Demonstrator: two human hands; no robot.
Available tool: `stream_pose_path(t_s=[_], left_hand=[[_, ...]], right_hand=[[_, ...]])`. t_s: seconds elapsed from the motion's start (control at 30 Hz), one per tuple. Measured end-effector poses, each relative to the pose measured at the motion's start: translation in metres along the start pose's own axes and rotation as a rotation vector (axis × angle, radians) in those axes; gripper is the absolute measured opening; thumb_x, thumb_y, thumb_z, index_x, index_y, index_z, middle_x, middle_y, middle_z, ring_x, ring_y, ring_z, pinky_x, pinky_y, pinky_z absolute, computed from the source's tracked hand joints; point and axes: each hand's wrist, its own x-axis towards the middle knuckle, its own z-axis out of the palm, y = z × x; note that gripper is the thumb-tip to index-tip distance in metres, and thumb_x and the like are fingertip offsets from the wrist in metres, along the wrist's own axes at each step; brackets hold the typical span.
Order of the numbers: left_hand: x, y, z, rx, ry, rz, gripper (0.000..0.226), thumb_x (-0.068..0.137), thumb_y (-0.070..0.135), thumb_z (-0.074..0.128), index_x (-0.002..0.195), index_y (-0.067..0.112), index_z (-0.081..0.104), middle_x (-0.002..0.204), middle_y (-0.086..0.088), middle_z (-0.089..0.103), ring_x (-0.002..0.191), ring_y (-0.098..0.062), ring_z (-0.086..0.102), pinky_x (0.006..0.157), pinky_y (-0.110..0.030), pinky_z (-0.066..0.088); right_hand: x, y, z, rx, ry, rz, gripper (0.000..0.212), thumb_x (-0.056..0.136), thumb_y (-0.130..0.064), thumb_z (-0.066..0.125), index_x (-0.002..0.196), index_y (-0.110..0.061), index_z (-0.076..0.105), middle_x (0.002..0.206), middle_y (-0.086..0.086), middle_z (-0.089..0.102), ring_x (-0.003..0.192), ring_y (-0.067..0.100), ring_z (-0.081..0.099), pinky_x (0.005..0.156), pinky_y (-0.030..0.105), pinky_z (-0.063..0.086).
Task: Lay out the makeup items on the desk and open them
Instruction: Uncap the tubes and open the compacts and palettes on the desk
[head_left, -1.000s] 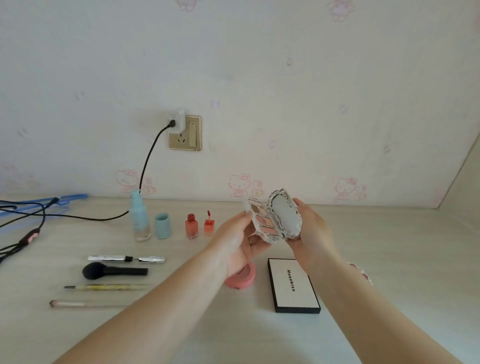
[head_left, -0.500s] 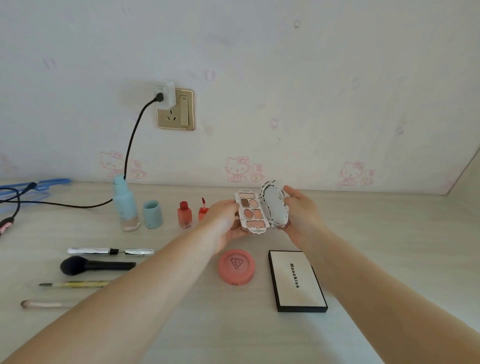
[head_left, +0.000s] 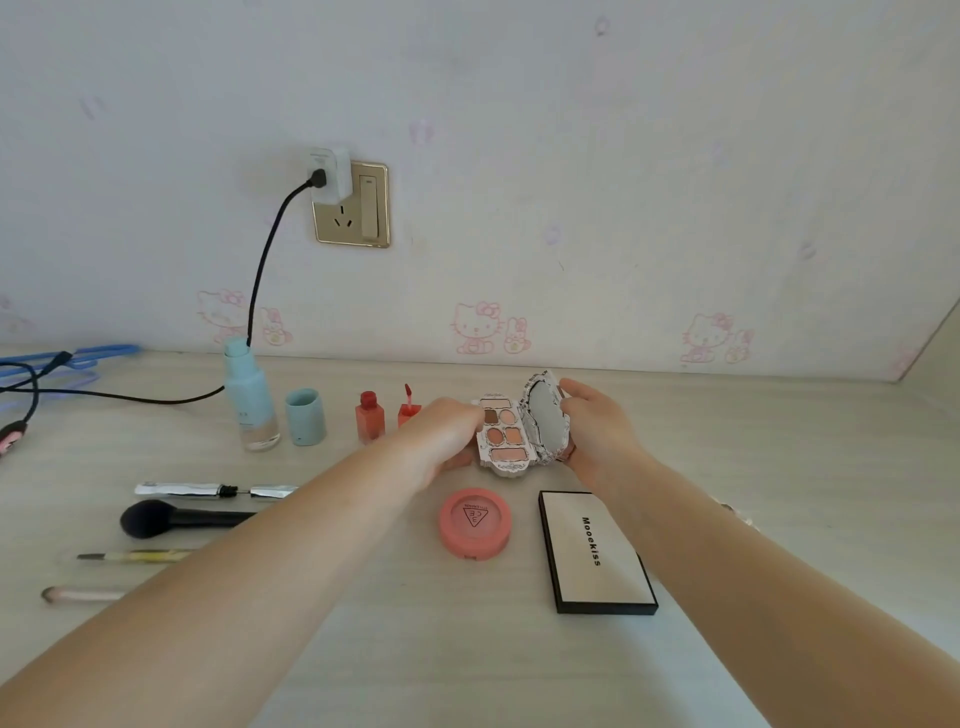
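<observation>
A small white eyeshadow palette (head_left: 503, 435) is held open low over the desk. My left hand (head_left: 441, 441) grips its pan side and my right hand (head_left: 597, 436) holds its mirrored lid (head_left: 544, 415). In front of it lie a closed round pink blush compact (head_left: 475, 522) and a closed flat white palette with a black rim (head_left: 592, 551). At the left stand a pale blue bottle (head_left: 250, 402) with its cap (head_left: 305, 417) beside it, and a red lip tint bottle (head_left: 369, 415) with its wand cap (head_left: 408, 408) apart.
A silver mascara tube with its wand pulled out (head_left: 208, 490), a black brush (head_left: 176, 518), a yellow-handled brush (head_left: 135, 556) and a pink brush (head_left: 83, 593) lie in a column at the left. A black cable (head_left: 156, 399) runs from the wall socket (head_left: 353, 205) across the desk's back left.
Both hands have lowered the open eyeshadow palette toward the desk and levelled it. My view has tilted, so the blush compact now shows fully.
</observation>
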Motion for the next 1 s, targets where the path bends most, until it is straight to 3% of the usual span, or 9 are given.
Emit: stream_pose_path(t_s=[0.17, 0.3, 0.43, 0.5, 0.57, 0.63, 0.73, 0.87, 1.0], left_hand=[[0.0, 0.001, -0.004, 0.122, 0.018, -0.005, 0.019, 0.083, 0.007, 0.042, 0.092, 0.012, 0.057, 0.112, -0.012, 0.064, 0.093, -0.019, 0.06, 0.076, -0.029, 0.051], [-0.001, -0.002, -0.007, 0.089, 0.012, -0.003, 0.022, 0.086, 0.006, 0.041, 0.099, 0.012, 0.058, 0.121, -0.008, 0.062, 0.097, -0.015, 0.06, 0.071, -0.027, 0.05], [-0.008, -0.002, -0.01, 0.082, -0.008, 0.011, 0.022, 0.085, 0.004, 0.041, 0.094, 0.016, 0.057, 0.106, -0.008, 0.062, 0.091, -0.016, 0.055, 0.068, -0.025, 0.047], [-0.015, -0.004, -0.013, 0.105, -0.019, 0.043, 0.022, 0.088, 0.005, 0.043, 0.096, 0.022, 0.054, 0.096, -0.005, 0.055, 0.086, -0.016, 0.051, 0.069, -0.026, 0.045], [-0.021, -0.008, -0.02, 0.175, -0.036, 0.103, 0.034, 0.09, 0.012, 0.047, 0.121, 0.025, 0.052, 0.108, -0.002, 0.056, 0.095, -0.013, 0.055, 0.076, -0.028, 0.048], [-0.029, -0.013, -0.029, 0.296, -0.028, 0.162, 0.043, 0.089, 0.02, 0.053, 0.131, 0.026, 0.049, 0.117, 0.003, 0.059, 0.104, -0.01, 0.059, 0.085, -0.029, 0.051], [-0.044, -0.017, -0.042, 0.438, -0.024, 0.243, 0.04, 0.087, 0.029, 0.058, 0.127, 0.029, 0.053, 0.113, 0.009, 0.063, 0.11, -0.012, 0.058, 0.096, -0.03, 0.047], [-0.064, -0.03, -0.054, 0.522, -0.127, 0.287, 0.052, 0.08, 0.034, 0.069, 0.129, 0.028, 0.05, 0.121, 0.008, 0.06, 0.112, -0.007, 0.055, 0.096, -0.023, 0.041], [-0.074, -0.046, -0.052, 0.697, -0.196, 0.303, 0.075, 0.078, 0.025, 0.074, 0.142, 0.026, 0.034, 0.136, 0.005, 0.047, 0.115, -0.003, 0.047, 0.084, -0.014, 0.041]], right_hand=[[0.001, 0.006, 0.001, -0.004, -0.052, -0.009, 0.047, 0.086, -0.005, 0.041, 0.127, -0.022, 0.055, 0.124, 0.006, 0.063, 0.088, 0.022, 0.06, 0.066, 0.031, 0.05], [-0.003, 0.006, 0.001, -0.026, -0.082, -0.035, 0.033, 0.09, 0.0, 0.039, 0.092, -0.025, 0.061, 0.096, 0.004, 0.069, 0.078, 0.021, 0.062, 0.072, 0.035, 0.048], [-0.011, 0.004, -0.002, -0.064, -0.109, -0.045, 0.035, 0.093, -0.009, 0.043, 0.125, -0.017, 0.057, 0.099, 0.005, 0.066, 0.062, 0.012, 0.056, 0.06, 0.027, 0.047], [-0.015, 0.0, -0.005, -0.098, -0.079, -0.076, 0.042, 0.095, -0.017, 0.045, 0.137, -0.019, 0.046, 0.118, 0.006, 0.061, 0.075, 0.013, 0.056, 0.078, 0.032, 0.05], [-0.023, -0.008, -0.01, -0.157, 0.001, -0.189, 0.045, 0.094, -0.022, 0.047, 0.14, -0.022, 0.043, 0.131, 0.001, 0.054, 0.103, 0.014, 0.056, 0.102, 0.037, 0.044], [-0.037, -0.019, -0.014, -0.15, 0.049, -0.33, 0.044, 0.095, -0.025, 0.05, 0.138, -0.023, 0.045, 0.135, -0.004, 0.051, 0.117, 0.011, 0.05, 0.109, 0.04, 0.038], [-0.062, -0.03, -0.02, -0.187, -0.018, -0.51, 0.039, 0.094, -0.023, 0.053, 0.133, -0.025, 0.05, 0.124, -0.005, 0.057, 0.114, 0.007, 0.053, 0.107, 0.036, 0.04], [-0.093, -0.012, -0.021, -0.497, -0.186, -0.63, 0.044, 0.09, -0.02, 0.06, 0.132, -0.03, 0.05, 0.123, -0.012, 0.058, 0.115, 0.0, 0.053, 0.097, 0.018, 0.042], [-0.107, 0.015, -0.017, -0.968, -0.315, -0.667, 0.06, 0.086, -0.024, 0.063, 0.14, -0.034, 0.039, 0.139, -0.01, 0.048, 0.128, 0.007, 0.044, 0.107, 0.026, 0.036]])
